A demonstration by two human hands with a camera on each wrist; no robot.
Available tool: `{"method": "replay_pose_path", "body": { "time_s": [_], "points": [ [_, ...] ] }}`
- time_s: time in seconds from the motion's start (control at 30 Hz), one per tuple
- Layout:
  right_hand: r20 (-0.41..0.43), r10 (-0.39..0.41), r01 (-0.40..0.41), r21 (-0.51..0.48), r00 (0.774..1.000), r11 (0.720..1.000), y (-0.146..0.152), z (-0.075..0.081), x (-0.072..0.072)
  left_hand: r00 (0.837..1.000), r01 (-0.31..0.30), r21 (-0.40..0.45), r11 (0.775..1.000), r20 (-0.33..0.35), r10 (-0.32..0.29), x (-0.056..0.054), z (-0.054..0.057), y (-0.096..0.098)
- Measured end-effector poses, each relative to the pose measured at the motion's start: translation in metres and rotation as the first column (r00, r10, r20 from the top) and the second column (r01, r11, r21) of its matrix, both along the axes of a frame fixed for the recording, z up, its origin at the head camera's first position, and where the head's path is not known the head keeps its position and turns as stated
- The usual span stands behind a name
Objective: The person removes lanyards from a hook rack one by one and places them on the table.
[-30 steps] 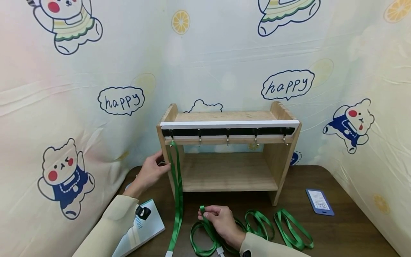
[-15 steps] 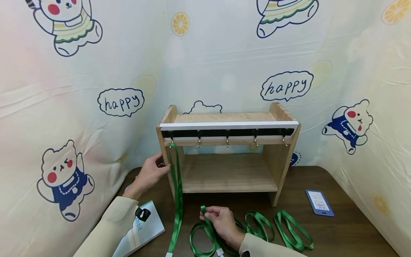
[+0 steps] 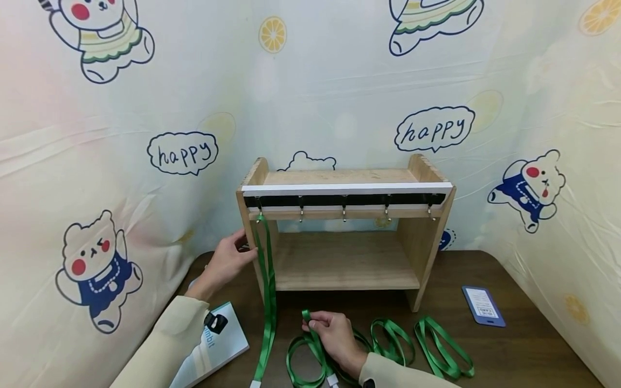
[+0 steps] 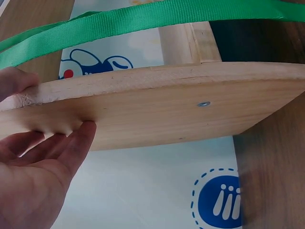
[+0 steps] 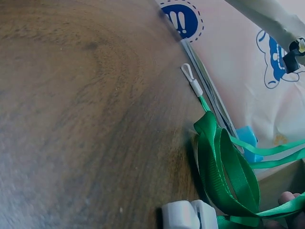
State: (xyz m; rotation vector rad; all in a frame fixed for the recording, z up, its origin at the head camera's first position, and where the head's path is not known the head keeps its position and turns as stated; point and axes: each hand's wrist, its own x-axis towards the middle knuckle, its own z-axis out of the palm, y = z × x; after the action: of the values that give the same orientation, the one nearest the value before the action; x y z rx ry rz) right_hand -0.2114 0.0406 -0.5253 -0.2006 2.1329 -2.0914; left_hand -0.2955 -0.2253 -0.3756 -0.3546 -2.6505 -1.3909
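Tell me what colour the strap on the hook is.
Green; the left wrist view shows the strap best.

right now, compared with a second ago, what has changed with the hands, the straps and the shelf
Nothing visibly changed: nothing moved, nothing was taken hold of or let go. The left hand still grips the side of the shelf, the right hand still pinches a green strap, and the hanging strap, book and blue card stayed put.
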Motion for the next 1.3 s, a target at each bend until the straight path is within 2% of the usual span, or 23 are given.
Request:
{"method": "replay_pose_path", "body": {
  "time_s": [0.13,0.37,0.5,0.73,1.0,1.17,1.3],
  "points": [
    [0.003,-0.002,0.002,0.007,1.000,1.000,0.000,0.000,0.000,1.000,0.006,0.005,1.000,-0.006,-0.006,0.000,0.000,0.000],
    [-0.053,-0.029,0.036,0.142,0.998,0.989,0.003,0.000,0.001,1.000,0.013,0.020,1.000,-0.012,-0.013,0.001,-0.001,0.000],
    [-0.078,-0.054,0.065,0.148,0.995,0.987,0.004,0.001,0.000,1.000,0.009,0.016,1.000,-0.009,-0.009,0.001,0.000,0.001],
    [-0.086,-0.063,0.067,0.045,0.994,0.997,0.004,0.004,-0.002,1.000,0.013,0.017,1.000,-0.020,-0.013,-0.002,0.002,0.001],
    [-0.085,-0.052,0.051,-0.019,0.995,0.999,0.008,0.006,-0.003,1.000,0.010,0.003,1.000,-0.025,-0.010,0.000,0.001,0.001],
    [-0.071,-0.040,0.035,-0.069,0.997,0.997,0.011,0.016,-0.004,1.000,0.014,0.012,1.000,-0.020,-0.014,0.001,0.000,0.002],
    [-0.071,-0.016,0.008,-0.111,0.997,0.994,0.016,0.030,-0.004,1.000,0.016,0.013,1.000,-0.015,-0.015,0.001,0.000,0.001]
  ]
}}
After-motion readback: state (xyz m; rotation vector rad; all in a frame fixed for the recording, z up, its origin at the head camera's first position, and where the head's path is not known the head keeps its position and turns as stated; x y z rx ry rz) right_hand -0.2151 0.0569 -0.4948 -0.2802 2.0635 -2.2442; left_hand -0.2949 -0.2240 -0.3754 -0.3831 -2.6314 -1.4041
